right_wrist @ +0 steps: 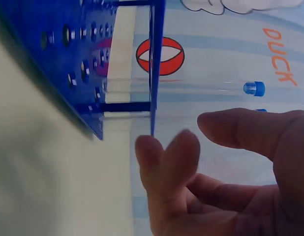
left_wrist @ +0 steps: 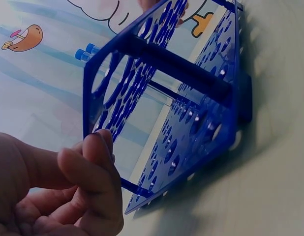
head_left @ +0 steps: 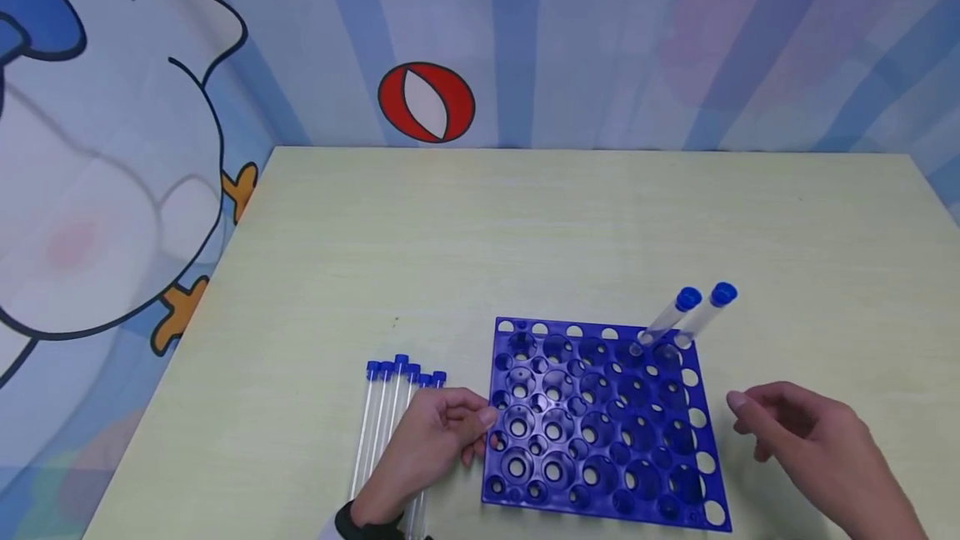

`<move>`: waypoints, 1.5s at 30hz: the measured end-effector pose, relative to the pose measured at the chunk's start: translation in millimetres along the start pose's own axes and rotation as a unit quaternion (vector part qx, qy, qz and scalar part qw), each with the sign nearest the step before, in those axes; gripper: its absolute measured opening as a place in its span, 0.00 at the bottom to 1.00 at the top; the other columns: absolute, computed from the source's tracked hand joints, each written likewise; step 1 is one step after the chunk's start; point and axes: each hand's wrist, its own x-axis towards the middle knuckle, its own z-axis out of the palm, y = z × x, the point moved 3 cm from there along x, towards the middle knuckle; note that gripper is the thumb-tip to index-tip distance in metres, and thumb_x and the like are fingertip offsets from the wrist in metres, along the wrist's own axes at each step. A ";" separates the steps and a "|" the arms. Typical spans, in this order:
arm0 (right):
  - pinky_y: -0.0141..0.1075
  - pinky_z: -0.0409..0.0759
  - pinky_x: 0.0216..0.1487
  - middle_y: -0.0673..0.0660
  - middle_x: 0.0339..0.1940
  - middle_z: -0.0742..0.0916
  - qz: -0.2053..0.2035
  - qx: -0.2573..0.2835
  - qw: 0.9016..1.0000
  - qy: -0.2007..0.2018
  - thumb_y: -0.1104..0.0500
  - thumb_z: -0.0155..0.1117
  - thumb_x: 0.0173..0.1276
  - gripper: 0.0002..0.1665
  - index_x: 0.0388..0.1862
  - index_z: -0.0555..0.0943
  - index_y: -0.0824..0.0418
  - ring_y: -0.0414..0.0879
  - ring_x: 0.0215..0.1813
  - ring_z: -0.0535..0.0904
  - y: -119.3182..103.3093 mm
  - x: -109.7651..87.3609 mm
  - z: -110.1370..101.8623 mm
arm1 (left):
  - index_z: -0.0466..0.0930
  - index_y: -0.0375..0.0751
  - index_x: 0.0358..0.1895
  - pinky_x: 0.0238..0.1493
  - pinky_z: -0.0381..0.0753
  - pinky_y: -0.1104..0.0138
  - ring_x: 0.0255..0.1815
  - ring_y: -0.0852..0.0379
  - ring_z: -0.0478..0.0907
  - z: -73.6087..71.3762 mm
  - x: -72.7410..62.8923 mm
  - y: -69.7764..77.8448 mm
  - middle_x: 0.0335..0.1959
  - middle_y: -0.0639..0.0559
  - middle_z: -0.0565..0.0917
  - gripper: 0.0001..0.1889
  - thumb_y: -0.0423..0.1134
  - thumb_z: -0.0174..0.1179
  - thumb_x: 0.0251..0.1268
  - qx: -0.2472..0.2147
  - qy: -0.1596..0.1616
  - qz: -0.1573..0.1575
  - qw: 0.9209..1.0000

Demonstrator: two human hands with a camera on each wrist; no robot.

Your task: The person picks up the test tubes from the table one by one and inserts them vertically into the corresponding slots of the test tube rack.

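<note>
A blue two-tier test tube rack (head_left: 609, 417) stands on the table, its upper plate full of round holes. At its left edge, my left hand (head_left: 431, 440) pinches the upper plate between thumb and fingers; the left wrist view shows this grip at the rack's corner. Two clear test tubes (head_left: 696, 322) with blue caps stand tilted in holes at the far right corner. My right hand (head_left: 813, 436) hovers right of the rack, apart from it, fingers loosely bent with nothing in them. In the right wrist view, one capped tube (right_wrist: 211, 87) rises through the upper plate.
Several blue-capped test tubes (head_left: 381, 415) lie side by side left of the rack, partly hidden by my left hand and wrist. Behind the pale table (head_left: 420, 232) hangs a cartoon-printed backdrop (head_left: 585, 48). A dark band (head_left: 367, 523) circles my left wrist.
</note>
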 end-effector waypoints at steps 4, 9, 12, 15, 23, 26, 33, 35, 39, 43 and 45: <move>0.36 0.71 0.31 0.53 0.37 0.84 0.028 0.050 0.995 -0.087 0.32 0.48 0.63 0.40 0.57 0.72 0.63 0.45 0.33 0.76 12.8 4.6 9.7 | 0.80 0.30 0.37 0.20 0.76 0.68 0.16 0.59 0.74 -0.4 -0.5 -1.3 0.22 0.44 0.81 0.10 0.37 0.58 0.61 -0.002 0.001 -0.004 1.000; 0.36 0.72 0.30 0.55 0.34 0.83 0.027 0.130 0.983 -0.130 0.34 0.52 0.62 0.39 0.58 0.71 0.63 0.47 0.34 0.77 17.3 4.7 21.3 | 0.80 0.30 0.37 0.20 0.76 0.68 0.16 0.59 0.74 -0.8 -0.4 -2.3 0.23 0.43 0.82 0.10 0.36 0.58 0.61 -0.009 0.001 -0.007 1.000; 0.36 0.72 0.30 0.56 0.30 0.81 0.024 0.163 0.977 -0.135 0.34 0.52 0.62 0.38 0.58 0.71 0.62 0.48 0.33 0.76 17.2 3.7 24.6 | 0.80 0.30 0.37 0.20 0.76 0.68 0.17 0.59 0.74 -0.8 -0.1 -2.3 0.24 0.42 0.82 0.10 0.36 0.58 0.61 -0.015 -0.001 -0.007 1.000; 0.36 0.73 0.30 0.57 0.29 0.80 0.018 0.182 0.975 -0.129 0.35 0.52 0.62 0.37 0.56 0.72 0.62 0.48 0.33 0.75 16.2 3.5 26.0 | 0.79 0.30 0.37 0.20 0.76 0.68 0.17 0.58 0.74 -0.8 0.2 -2.0 0.24 0.41 0.82 0.10 0.36 0.58 0.61 -0.014 0.000 -0.005 1.000; 0.36 0.73 0.31 0.55 0.27 0.78 -0.026 0.212 0.971 -0.103 0.40 0.53 0.65 0.29 0.49 0.75 0.64 0.49 0.31 0.75 13.9 3.1 28.0 | 0.79 0.30 0.38 0.20 0.76 0.68 0.18 0.58 0.75 -1.5 0.1 -2.9 0.25 0.40 0.82 0.10 0.36 0.58 0.61 -0.017 -0.002 -0.006 1.000; 0.36 0.72 0.30 0.54 0.26 0.78 -0.048 0.212 0.971 -0.095 0.42 0.54 0.66 0.27 0.47 0.76 0.64 0.49 0.30 0.75 13.5 2.5 28.1 | 0.79 0.30 0.38 0.20 0.76 0.68 0.18 0.58 0.75 -1.7 0.2 -3.6 0.25 0.40 0.82 0.10 0.36 0.58 0.61 -0.019 -0.003 -0.006 1.000; 0.36 0.72 0.29 0.51 0.24 0.78 -0.061 0.220 0.969 -0.091 0.44 0.54 0.66 0.25 0.46 0.76 0.64 0.47 0.28 0.74 13.2 1.9 29.2 | 0.79 0.30 0.38 0.20 0.76 0.69 0.19 0.58 0.75 -1.5 0.8 -3.9 0.25 0.40 0.82 0.10 0.36 0.58 0.61 -0.024 -0.003 -0.008 1.000; 0.36 0.72 0.29 0.51 0.24 0.77 -0.055 0.232 0.966 -0.097 0.44 0.54 0.66 0.25 0.46 0.76 0.65 0.47 0.28 0.74 13.4 2.5 30.0 | 0.79 0.30 0.38 0.20 0.76 0.69 0.18 0.58 0.75 -1.5 0.7 -3.9 0.25 0.40 0.82 0.10 0.35 0.58 0.61 -0.023 -0.003 -0.007 1.000; 0.37 0.71 0.29 0.51 0.24 0.77 -0.041 0.247 0.963 -0.103 0.43 0.54 0.66 0.27 0.47 0.75 0.66 0.47 0.29 0.74 14.7 3.9 31.2 | 0.80 0.30 0.37 0.20 0.76 0.68 0.18 0.58 0.75 -1.7 0.5 -3.1 0.24 0.40 0.82 0.10 0.36 0.58 0.61 -0.021 -0.003 -0.004 1.000; 0.36 0.71 0.30 0.52 0.24 0.76 -0.024 0.248 0.963 -0.102 0.41 0.54 0.65 0.29 0.48 0.75 0.67 0.48 0.29 0.74 16.8 5.5 31.9 | 0.80 0.30 0.37 0.20 0.76 0.69 0.18 0.58 0.74 -1.4 0.4 -1.8 0.24 0.41 0.82 0.10 0.36 0.58 0.61 -0.018 -0.004 -0.004 1.000; 0.36 0.71 0.30 0.53 0.25 0.76 -0.022 0.247 0.963 -0.101 0.41 0.54 0.65 0.30 0.48 0.74 0.67 0.48 0.29 0.74 17.5 5.9 32.0 | 0.80 0.30 0.37 0.20 0.76 0.69 0.18 0.59 0.74 -1.0 0.6 -1.0 0.24 0.41 0.82 0.10 0.36 0.58 0.61 -0.019 -0.004 -0.005 1.000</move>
